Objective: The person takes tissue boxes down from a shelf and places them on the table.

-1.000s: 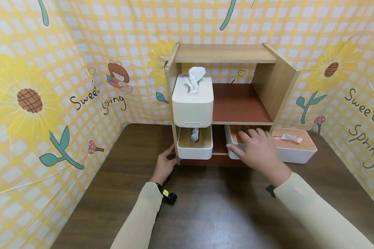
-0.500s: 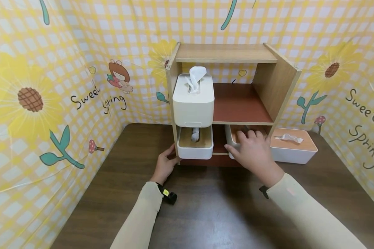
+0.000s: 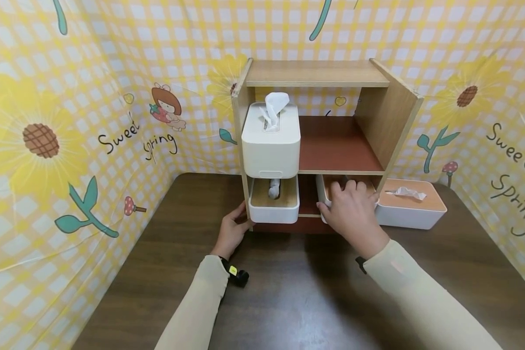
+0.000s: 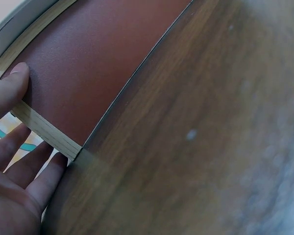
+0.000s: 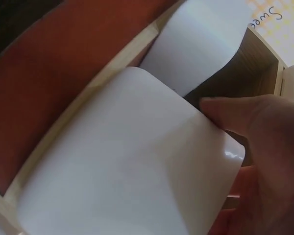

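A small wooden shelf (image 3: 317, 75) stands on the dark table. My left hand (image 3: 232, 233) grips the lower end of its left side panel; in the left wrist view the thumb (image 4: 14, 85) lies inside the panel and the fingers outside. My right hand (image 3: 354, 211) holds a white tissue box with a wood-coloured lid (image 3: 325, 187) in the lower right of the shelf, thumb at its left. In the right wrist view, that box's white wall (image 5: 127, 161) shows beside the thumb (image 5: 225, 110). The fingers are partly hidden.
A cream tissue box (image 3: 271, 155) sits upper left in the shelf. Below it, another white box (image 3: 273, 215) protrudes slightly. A longer tissue box (image 3: 409, 214) stands on the table (image 3: 284, 291), right of the shelf. A yellow checked cloth (image 3: 192, 39) hangs behind.
My right hand and forearm have shifted left over the box, uncovering more of the long tissue box at the right. My left hand stays on the shelf panel.
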Demonstrator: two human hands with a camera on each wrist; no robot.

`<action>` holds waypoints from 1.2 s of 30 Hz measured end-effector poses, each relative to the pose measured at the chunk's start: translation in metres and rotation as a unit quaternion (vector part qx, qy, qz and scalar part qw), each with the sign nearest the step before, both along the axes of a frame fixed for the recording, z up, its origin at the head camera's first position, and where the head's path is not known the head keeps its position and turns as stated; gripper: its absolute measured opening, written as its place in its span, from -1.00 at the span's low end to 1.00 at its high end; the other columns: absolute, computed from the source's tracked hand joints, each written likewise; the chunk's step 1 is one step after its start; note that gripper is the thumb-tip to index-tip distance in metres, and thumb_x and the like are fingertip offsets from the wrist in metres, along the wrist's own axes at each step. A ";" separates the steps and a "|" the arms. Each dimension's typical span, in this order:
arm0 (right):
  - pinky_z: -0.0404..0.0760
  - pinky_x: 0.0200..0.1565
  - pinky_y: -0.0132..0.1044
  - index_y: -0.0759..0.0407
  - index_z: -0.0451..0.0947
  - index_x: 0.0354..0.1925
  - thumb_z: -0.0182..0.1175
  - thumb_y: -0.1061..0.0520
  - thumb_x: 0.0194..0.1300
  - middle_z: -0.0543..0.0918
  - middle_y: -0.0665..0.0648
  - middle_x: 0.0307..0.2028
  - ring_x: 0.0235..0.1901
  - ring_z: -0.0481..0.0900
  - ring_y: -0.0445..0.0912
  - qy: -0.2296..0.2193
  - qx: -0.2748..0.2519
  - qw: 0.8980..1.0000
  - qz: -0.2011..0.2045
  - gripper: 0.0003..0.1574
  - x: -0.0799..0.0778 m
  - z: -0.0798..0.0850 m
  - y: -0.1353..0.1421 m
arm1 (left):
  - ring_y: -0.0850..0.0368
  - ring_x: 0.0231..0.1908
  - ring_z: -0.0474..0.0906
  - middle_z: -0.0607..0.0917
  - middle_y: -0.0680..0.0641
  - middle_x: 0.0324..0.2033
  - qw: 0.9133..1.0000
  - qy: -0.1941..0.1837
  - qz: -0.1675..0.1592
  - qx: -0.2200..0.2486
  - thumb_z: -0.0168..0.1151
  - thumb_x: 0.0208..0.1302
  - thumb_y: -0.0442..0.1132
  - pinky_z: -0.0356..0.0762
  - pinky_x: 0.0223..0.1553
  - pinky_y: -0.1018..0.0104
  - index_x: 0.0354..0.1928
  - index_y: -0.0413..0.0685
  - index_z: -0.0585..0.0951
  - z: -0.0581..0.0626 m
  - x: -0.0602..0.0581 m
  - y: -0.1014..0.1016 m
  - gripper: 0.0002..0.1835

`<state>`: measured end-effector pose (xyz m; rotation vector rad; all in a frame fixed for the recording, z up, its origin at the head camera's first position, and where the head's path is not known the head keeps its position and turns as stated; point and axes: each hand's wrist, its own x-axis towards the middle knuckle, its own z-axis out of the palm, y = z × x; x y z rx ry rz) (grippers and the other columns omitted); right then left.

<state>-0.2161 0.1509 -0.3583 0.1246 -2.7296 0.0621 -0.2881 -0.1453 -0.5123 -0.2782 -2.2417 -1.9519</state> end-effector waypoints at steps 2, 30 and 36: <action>0.30 -0.21 0.49 0.26 0.51 -0.15 0.20 -0.38 0.21 0.48 0.40 -0.29 -0.20 0.37 0.32 -0.012 0.007 1.000 -0.007 -0.28 -0.001 0.003 -0.003 | 0.00 0.16 0.45 0.55 -0.11 0.19 1.000 0.003 0.001 -0.003 0.37 0.19 -0.39 0.53 -0.09 0.33 0.37 -0.08 0.40 0.000 0.000 0.000 -0.32; 0.40 -0.40 0.30 0.30 0.43 -0.02 0.26 -0.18 0.20 0.47 0.46 -0.30 -0.20 0.31 0.31 -0.091 0.020 0.995 -0.030 -0.36 -0.003 0.018 -0.010 | 0.03 0.17 0.44 0.54 -0.04 0.21 1.000 -0.019 -0.004 -0.007 0.38 0.21 -0.32 0.51 -0.02 0.24 0.39 0.00 0.38 0.005 0.001 -0.002 -0.31; 0.38 -0.40 0.30 0.31 0.43 -0.06 0.23 -0.13 0.20 0.46 0.45 -0.33 -0.21 0.32 0.32 -0.079 0.018 0.996 -0.022 -0.42 0.000 0.017 -0.008 | 0.01 0.17 0.44 0.54 -0.06 0.20 1.000 -0.014 -0.002 -0.015 0.38 0.21 -0.33 0.48 0.01 0.19 0.38 -0.03 0.39 0.003 0.000 -0.001 -0.32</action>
